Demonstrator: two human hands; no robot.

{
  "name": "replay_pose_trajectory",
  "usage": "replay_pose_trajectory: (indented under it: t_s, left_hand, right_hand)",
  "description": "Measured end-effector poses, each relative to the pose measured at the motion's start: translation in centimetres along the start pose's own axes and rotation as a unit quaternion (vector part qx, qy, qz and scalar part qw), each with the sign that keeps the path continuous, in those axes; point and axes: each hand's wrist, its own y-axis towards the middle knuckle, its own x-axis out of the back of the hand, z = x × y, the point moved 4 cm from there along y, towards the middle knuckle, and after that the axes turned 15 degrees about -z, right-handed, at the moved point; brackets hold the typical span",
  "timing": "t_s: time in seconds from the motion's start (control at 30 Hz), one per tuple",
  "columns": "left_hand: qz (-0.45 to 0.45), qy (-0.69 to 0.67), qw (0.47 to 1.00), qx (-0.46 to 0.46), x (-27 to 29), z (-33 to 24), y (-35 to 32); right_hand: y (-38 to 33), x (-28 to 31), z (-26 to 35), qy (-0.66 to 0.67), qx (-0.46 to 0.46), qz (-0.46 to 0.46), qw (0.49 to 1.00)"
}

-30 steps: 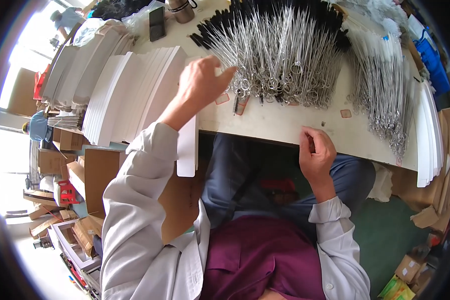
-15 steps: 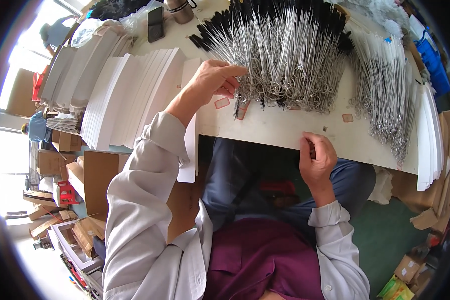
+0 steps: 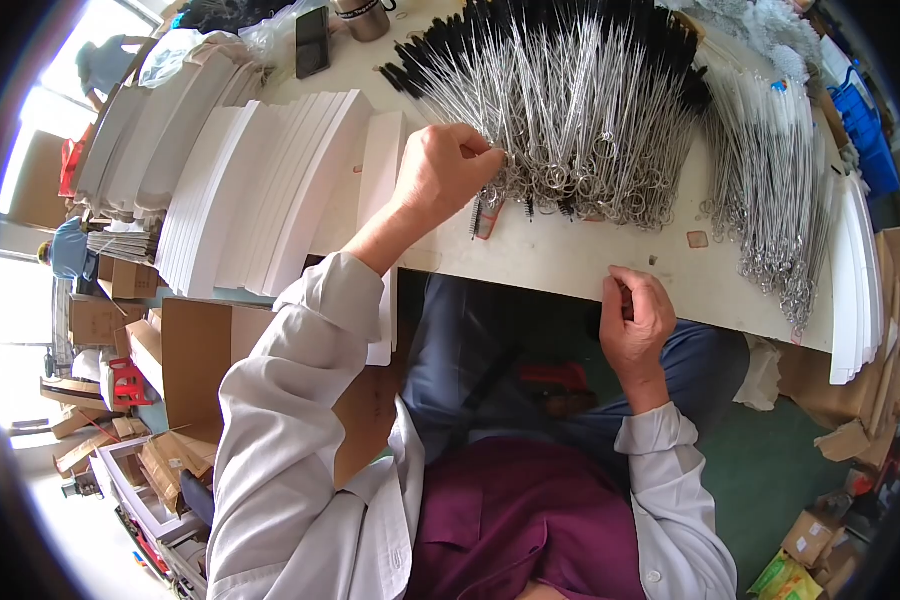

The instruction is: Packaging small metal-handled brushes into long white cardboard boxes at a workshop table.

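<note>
A thick fan of wire cleaning brushes (image 3: 570,110) lies on the table, black bristle ends pointing away and looped wire handles toward me. At its left edge my left hand (image 3: 445,175) is closed in a pinch, thumb and forefinger at the looped ends of the wires. What exactly sits between those fingertips is too small to make out. Just below them, a small dark-bristled piece (image 3: 482,217) pokes out from under the loops. My right hand (image 3: 637,322) rests at the table's front edge with its fingers curled and nothing visible in them.
Stacked white boards (image 3: 260,190) stand left of the brushes. A second bundle of wire brushes (image 3: 775,190) lies at the right, beside white strips (image 3: 860,280). Behind are a phone (image 3: 312,43) and a metal cup (image 3: 365,20). An open cardboard box (image 3: 195,360) stands at the lower left.
My left hand has turned at the wrist, its back now facing up more, and its pinched fingertips have shifted slightly right and toward me. My right hand stays put.
</note>
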Motion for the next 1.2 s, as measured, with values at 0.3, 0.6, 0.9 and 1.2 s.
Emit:
replay_pose_trajectory:
  t_s: [0.3, 0.6, 0.9, 1.2]
  left_hand:
    - [-0.052, 0.009, 0.998, -0.023, 0.1, -0.5, -0.2]
    - [-0.044, -0.014, 0.998, -0.049, 3.0, -2.4, 0.5]
    - [-0.153, -0.105, 0.962, -0.200, 6.0, -7.2, 0.7]
    - [-0.144, -0.274, 0.940, -0.144, 11.6, -7.7, 3.5]
  right_hand:
    - [-0.1, -0.1, 0.0, 0.007, 0.016, -0.009, 1.000]
    - [0.0, 0.3, -0.1, 0.015, -0.002, -0.010, 1.000]
    - [7.6, -3.9, 7.6, 0.078, 0.213, 0.067, 0.972]
    - [8.8, -15.7, 6.4, -0.115, 0.305, 0.265, 0.907]
